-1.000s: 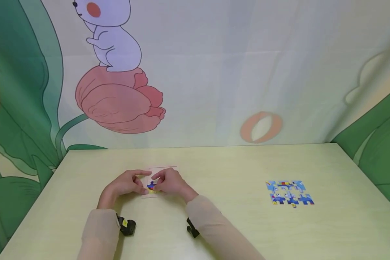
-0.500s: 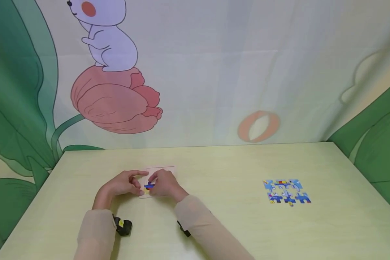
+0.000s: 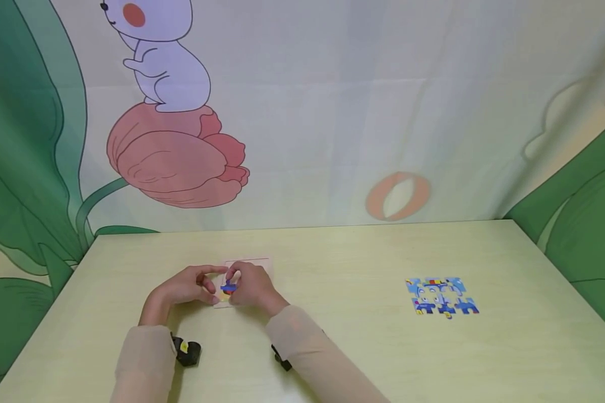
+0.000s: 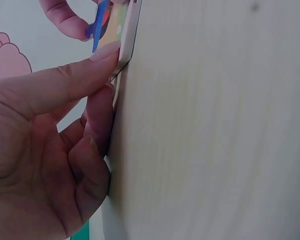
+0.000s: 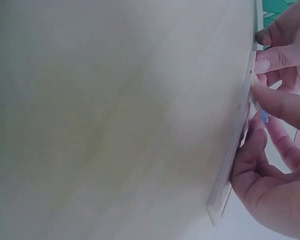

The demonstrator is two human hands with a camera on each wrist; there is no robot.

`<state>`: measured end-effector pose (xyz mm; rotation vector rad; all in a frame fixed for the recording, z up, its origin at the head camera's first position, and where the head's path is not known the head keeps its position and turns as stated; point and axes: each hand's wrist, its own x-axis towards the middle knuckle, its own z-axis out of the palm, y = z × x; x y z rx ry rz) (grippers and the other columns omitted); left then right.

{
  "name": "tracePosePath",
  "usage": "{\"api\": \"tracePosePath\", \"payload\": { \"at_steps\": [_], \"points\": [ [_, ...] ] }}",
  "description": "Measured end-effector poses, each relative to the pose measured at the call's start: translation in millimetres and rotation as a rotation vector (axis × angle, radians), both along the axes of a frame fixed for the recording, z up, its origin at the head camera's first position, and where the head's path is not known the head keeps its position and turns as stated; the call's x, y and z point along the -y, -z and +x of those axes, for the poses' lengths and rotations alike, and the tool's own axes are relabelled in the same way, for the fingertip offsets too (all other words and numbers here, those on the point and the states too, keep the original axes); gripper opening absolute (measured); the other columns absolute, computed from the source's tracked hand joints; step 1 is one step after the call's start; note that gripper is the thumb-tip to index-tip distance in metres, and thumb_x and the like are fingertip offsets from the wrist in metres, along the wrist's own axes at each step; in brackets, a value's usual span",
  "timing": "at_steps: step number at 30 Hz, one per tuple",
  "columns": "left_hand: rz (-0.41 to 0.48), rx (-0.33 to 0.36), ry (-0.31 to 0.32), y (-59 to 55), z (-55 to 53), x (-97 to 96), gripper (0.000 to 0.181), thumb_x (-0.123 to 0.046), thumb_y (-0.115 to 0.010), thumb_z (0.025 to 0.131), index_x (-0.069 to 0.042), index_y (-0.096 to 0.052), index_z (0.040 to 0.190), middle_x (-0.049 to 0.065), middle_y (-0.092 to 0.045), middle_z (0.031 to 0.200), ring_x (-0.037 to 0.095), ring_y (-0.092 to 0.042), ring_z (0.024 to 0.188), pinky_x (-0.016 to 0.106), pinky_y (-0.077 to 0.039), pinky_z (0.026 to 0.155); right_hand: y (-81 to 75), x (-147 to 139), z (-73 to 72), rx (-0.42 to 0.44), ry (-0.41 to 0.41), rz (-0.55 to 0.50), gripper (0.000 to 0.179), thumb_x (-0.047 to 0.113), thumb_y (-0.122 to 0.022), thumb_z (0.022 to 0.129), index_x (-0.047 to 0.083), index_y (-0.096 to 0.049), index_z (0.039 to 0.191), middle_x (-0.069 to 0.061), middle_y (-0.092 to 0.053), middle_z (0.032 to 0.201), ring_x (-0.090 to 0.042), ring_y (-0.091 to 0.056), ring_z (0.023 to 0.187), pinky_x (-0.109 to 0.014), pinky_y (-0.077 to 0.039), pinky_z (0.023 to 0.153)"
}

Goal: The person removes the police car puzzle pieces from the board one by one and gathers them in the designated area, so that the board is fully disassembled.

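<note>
In the head view a thin, pale puzzle tray (image 3: 259, 262) lies on the table at left of centre. My left hand (image 3: 184, 284) grips its left side, thumb on the near left corner and index finger by the far one. Seen from the left wrist, the thumb presses on the tray's edge (image 4: 132, 37) while the other fingers curl down beside it at the table. My right hand (image 3: 254, 288) reaches over the tray and pinches a blue, red and yellow jigsaw piece (image 3: 228, 287). That piece is tilted, its blue edge (image 4: 99, 27) raised. Much of the tray is hidden under the right hand.
Several blue jigsaw pieces (image 3: 436, 286) lie grouped on the right of the pale table (image 3: 353, 336). Behind the table's far edge hangs a printed curtain (image 3: 302, 112). Black wrist cameras, such as the left one (image 3: 189, 354), stick out below the sleeves.
The right hand has shifted slightly left over the tray, and the jigsaw piece has tipped up on edge. The left hand keeps its hold. The head view has turned a little right.
</note>
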<state>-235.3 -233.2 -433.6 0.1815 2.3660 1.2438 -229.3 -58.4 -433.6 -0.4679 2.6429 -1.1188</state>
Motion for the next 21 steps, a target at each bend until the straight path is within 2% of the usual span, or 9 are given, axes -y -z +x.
{"api": "tracePosePath", "payload": {
  "at_steps": [7,11,16,19,21],
  "points": [
    [-0.003,-0.011,0.016,0.1,2.2,1.2,0.067,-0.002,-0.073,0.072,-0.003,-0.045,0.133,0.007,-0.053,0.078,0.019,-0.047,0.075,0.029,-0.038,0.068,2.8,1,1.5,0.010,-0.027,-0.047,0.035,-0.001,-0.076,0.063,0.011,-0.062,0.093,0.003,-0.051,0.060,-0.009,-0.044,0.052,-0.018,-0.036,0.049],
    [-0.006,-0.009,0.008,1.3,1.7,0.1,0.067,-0.003,-0.073,0.072,-0.004,-0.046,0.132,0.006,-0.054,0.079,0.019,-0.047,0.075,0.029,-0.038,0.069,1.3,-5,2.6,0.075,-0.005,-0.136,0.033,-0.003,-0.072,0.065,0.010,-0.063,0.094,0.002,-0.051,0.057,-0.010,-0.043,0.050,-0.019,-0.035,0.047],
    [-0.035,0.002,-0.015,2.3,1.2,-2.5,0.067,-0.004,-0.074,0.072,-0.006,-0.046,0.133,0.006,-0.053,0.079,0.019,-0.046,0.075,0.030,-0.036,0.069,0.1,-27,1.9,0.129,-0.013,-0.225,0.028,-0.002,-0.070,0.070,0.011,-0.065,0.095,0.001,-0.051,0.055,-0.009,-0.043,0.049,-0.020,-0.034,0.049],
    [-0.047,0.010,-0.028,2.4,0.8,-2.4,0.067,-0.005,-0.074,0.073,-0.007,-0.046,0.134,0.006,-0.053,0.079,0.020,-0.046,0.076,0.031,-0.036,0.070,-1.9,-49,2.4,0.146,-0.038,-0.291,0.032,-0.003,-0.069,0.072,0.008,-0.066,0.103,0.001,-0.052,0.062,-0.009,-0.045,0.055,-0.020,-0.036,0.051],
    [-0.049,0.013,-0.035,2.0,1.2,-1.9,0.067,-0.005,-0.074,0.072,-0.008,-0.046,0.134,0.006,-0.053,0.079,0.020,-0.046,0.077,0.031,-0.036,0.071,-2.8,-66,4.3,0.181,-0.053,-0.346,0.038,-0.004,-0.068,0.074,0.006,-0.064,0.111,-0.001,-0.052,0.068,-0.010,-0.047,0.059,-0.020,-0.042,0.054]
  ]
}}
